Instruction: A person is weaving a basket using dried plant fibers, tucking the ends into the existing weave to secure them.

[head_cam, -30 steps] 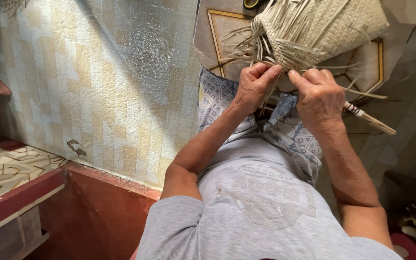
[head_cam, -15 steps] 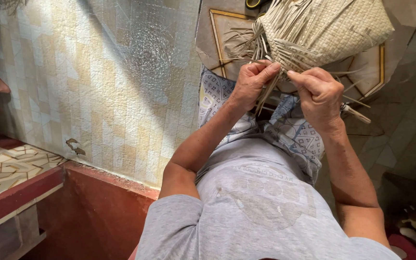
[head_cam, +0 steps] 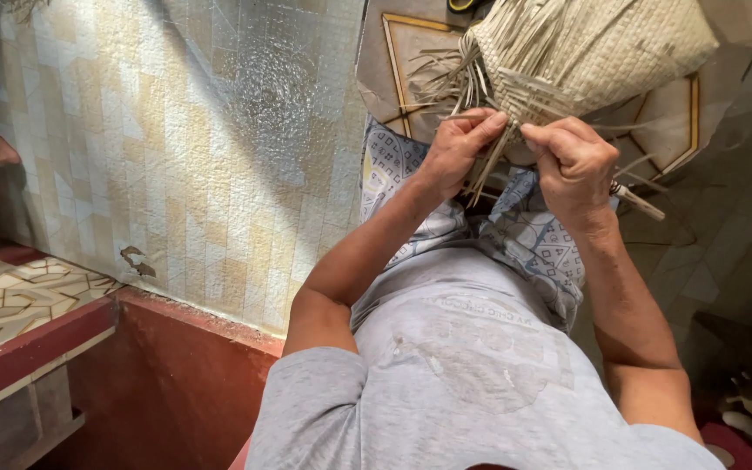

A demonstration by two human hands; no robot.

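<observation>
A pale tiled wall (head_cam: pixel 176 165) with a red base rises beside the seated person. Nearest lies the patterned cloth (head_cam: pixel 524 244) on the lap. Above it, the left hand (head_cam: pixel 459 148) and right hand (head_cam: pixel 572 165) each pinch loose straw strips (head_cam: pixel 489 165). Just beyond the fingers sits the woven basket (head_cam: pixel 620 48).

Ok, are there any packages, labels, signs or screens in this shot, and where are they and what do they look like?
No packages, signs or screens in view.
Faded print: on the front of the grey t-shirt, pale arc and round shape, too washed out to make out.
Otherwise only the left hand and right hand pinching pale straw strips at the edge of a woven mat, beside a cream tiled wall.
</observation>
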